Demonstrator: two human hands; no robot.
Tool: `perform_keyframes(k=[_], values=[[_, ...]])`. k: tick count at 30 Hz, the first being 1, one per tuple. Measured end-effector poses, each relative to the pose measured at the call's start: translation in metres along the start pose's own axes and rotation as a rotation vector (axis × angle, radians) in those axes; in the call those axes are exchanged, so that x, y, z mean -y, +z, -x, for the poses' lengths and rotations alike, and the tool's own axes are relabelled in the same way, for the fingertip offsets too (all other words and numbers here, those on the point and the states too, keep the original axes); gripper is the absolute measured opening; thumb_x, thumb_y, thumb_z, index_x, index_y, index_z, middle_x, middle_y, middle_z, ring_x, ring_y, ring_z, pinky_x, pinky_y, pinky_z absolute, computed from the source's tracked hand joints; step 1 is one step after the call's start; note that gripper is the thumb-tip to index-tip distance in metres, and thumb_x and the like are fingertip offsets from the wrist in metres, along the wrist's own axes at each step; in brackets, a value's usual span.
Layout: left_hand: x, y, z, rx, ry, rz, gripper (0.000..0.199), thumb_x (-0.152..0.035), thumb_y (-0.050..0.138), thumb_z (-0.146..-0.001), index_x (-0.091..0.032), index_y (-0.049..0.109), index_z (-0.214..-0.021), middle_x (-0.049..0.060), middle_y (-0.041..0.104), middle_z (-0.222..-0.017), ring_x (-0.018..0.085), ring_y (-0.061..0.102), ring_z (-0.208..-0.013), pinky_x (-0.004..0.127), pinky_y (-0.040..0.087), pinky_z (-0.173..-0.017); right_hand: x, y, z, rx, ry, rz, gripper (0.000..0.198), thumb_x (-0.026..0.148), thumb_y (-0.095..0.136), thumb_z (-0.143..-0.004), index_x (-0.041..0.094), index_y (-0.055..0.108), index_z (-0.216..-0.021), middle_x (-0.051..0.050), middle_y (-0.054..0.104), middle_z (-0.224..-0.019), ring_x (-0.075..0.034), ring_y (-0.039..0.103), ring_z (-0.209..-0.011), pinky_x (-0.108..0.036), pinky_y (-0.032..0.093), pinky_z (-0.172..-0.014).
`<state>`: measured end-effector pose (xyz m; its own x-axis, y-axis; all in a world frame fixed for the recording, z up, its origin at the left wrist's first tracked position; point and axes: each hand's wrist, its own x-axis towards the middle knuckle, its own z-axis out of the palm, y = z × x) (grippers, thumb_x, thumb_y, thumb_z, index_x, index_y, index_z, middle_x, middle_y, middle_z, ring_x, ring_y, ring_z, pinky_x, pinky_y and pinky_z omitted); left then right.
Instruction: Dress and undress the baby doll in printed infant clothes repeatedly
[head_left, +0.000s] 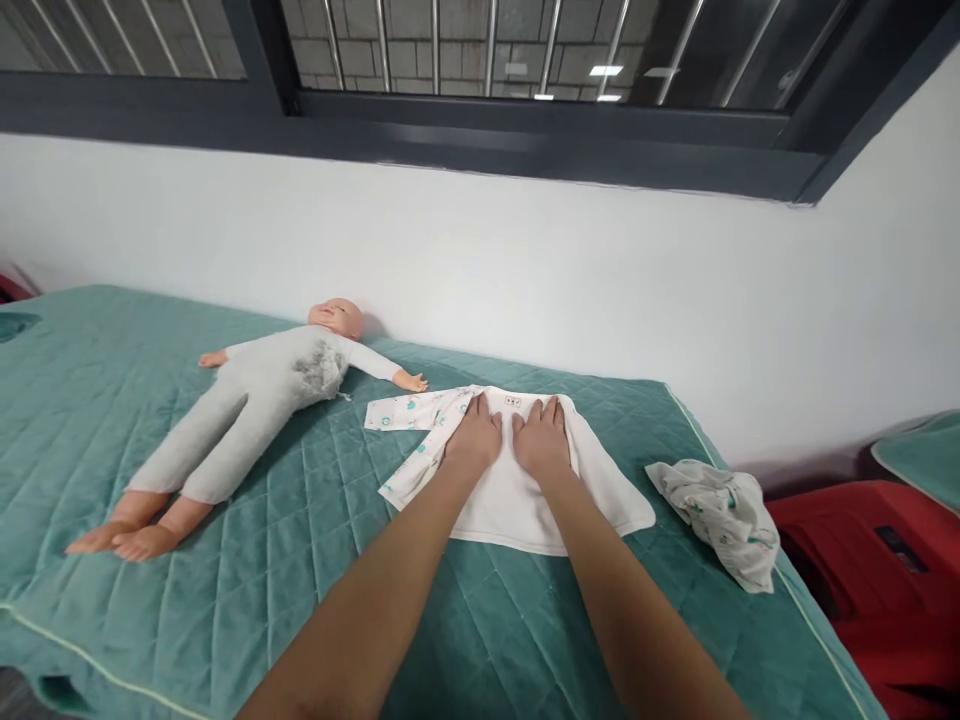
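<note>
Forearms (pixel 394 580) fwd | L hand (pixel 476 437) + R hand (pixel 541 442) flat, unclenched, on baby top (pixel 504 510) | wht, teal-print L sleeve, spread

Probably a childcare practice room: a baby doll (pixel 262 375) lies left of the left hand (pixel 476 435) on a quilted green cover (pixel 247 580), a small shirt (pixel 502 510) spreads beneath both hands, and beyond them a barred window (pixel 525 135) tops a plain white wall (pixel 480 250). A red plastic frame (pixel 877 540) stands right of the right hand (pixel 541 440).
</note>
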<state>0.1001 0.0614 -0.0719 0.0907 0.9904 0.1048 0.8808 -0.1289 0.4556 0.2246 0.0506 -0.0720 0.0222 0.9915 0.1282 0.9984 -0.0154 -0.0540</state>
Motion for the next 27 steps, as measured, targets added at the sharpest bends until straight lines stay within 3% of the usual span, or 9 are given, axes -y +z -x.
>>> perform_keyframes(k=[5, 12, 16, 19, 22, 24, 27], values=[[-0.012, 0.002, 0.024, -0.036, -0.045, -0.047, 0.063, -0.033, 0.026, -0.099, 0.002, 0.033, -0.151, 0.025, 0.034, -0.157, 0.031, 0.032, -0.149, 0.048, 0.028, -0.121, 0.006, -0.009, 0.008, 0.034, -0.059, 0.024, 0.053, 0.036, 0.037, -0.100, 0.003, 0.058, -0.135, -0.026, 0.035, -0.156, -0.041, 0.014, -0.151, -0.061, 0.003, -0.120], [-0.017, -0.003, 0.069, -0.081, -0.014, -0.122, 0.062, -0.035, 0.022, -0.100, -0.003, 0.039, -0.150, 0.019, 0.031, -0.161, 0.029, 0.028, -0.150, 0.047, 0.026, -0.122, 0.011, -0.016, 0.045, 0.070, -0.003, -0.006, 0.071, 0.044, 0.026, -0.102, -0.006, 0.026, -0.153, -0.027, 0.015, -0.162, -0.035, 0.010, -0.153, -0.050, 0.014, -0.122], [-0.009, -0.011, 0.106, -0.086, 0.090, -0.121, 0.056, -0.031, 0.024, -0.100, -0.009, 0.046, -0.147, 0.016, 0.037, -0.159, 0.027, 0.029, -0.150, 0.048, 0.024, -0.123, 0.007, -0.019, 0.076, 0.093, -0.089, -0.027, 0.067, 0.041, 0.029, -0.102, -0.002, 0.029, -0.153, -0.025, 0.019, -0.163, -0.032, 0.013, -0.153, -0.047, 0.012, -0.123], [0.009, -0.022, 0.131, -0.099, 0.231, -0.099, 0.051, -0.030, 0.032, -0.099, -0.013, 0.049, -0.144, 0.012, 0.039, -0.158, 0.025, 0.029, -0.150, 0.048, 0.025, -0.124, 0.006, -0.018, 0.086, 0.088, -0.186, -0.172, 0.062, 0.036, 0.036, -0.100, -0.001, 0.037, -0.150, -0.025, 0.025, -0.161, -0.031, 0.017, -0.153, -0.046, 0.016, -0.122], [0.038, -0.039, 0.144, -0.198, 0.266, -0.101, 0.048, -0.020, 0.040, -0.093, -0.020, 0.052, -0.140, 0.006, 0.040, -0.159, 0.025, 0.026, -0.151, 0.051, 0.023, -0.125, 0.013, -0.017, 0.072, 0.040, -0.154, -0.549, 0.057, 0.026, 0.048, -0.090, 0.006, 0.049, -0.143, -0.019, 0.042, -0.155, -0.027, 0.033, -0.147, -0.039, 0.022, -0.122], [0.060, -0.049, 0.145, -0.276, 0.177, -0.081, 0.050, -0.012, 0.043, -0.088, -0.020, 0.056, -0.135, 0.007, 0.045, -0.155, 0.027, 0.030, -0.149, 0.051, 0.027, -0.123, 0.025, -0.016, 0.050, 0.002, -0.047, -0.755, 0.055, 0.026, 0.051, -0.085, 0.010, 0.053, -0.138, -0.017, 0.056, -0.143, -0.026, 0.048, -0.137, -0.038, 0.032, -0.117], [0.086, -0.057, 0.141, -0.344, 0.019, 0.034, 0.044, -0.015, 0.048, -0.086, -0.018, 0.059, -0.128, 0.012, 0.059, -0.139, 0.028, 0.049, -0.133, 0.048, 0.042, -0.112, 0.049, -0.012, 0.012, -0.041, 0.076, -0.861, 0.053, 0.035, 0.048, -0.087, 0.012, 0.053, -0.135, -0.016, 0.067, -0.125, -0.027, 0.065, -0.115, -0.040, 0.049, -0.101]])
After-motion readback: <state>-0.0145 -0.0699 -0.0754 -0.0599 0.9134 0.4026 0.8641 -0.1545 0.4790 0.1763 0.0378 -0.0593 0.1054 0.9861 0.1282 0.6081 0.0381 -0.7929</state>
